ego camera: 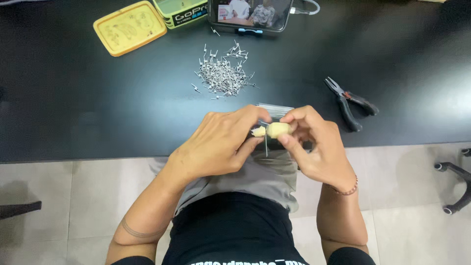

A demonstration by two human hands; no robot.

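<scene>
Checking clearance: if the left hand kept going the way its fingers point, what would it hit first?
Probably the right hand: the left hand points right, across the small tan piece both pinch. Depth is unclear.

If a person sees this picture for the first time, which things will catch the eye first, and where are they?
First come the two hands at the table's near edge: the left hand and right hand together pinch a small pale wooden piece with a thin wire hanging from it. Behind them, mid-table, lies a pile of small bent metal wire pieces. To the right rest black-handled pliers, and a yellow lid sits at the far left.
</scene>
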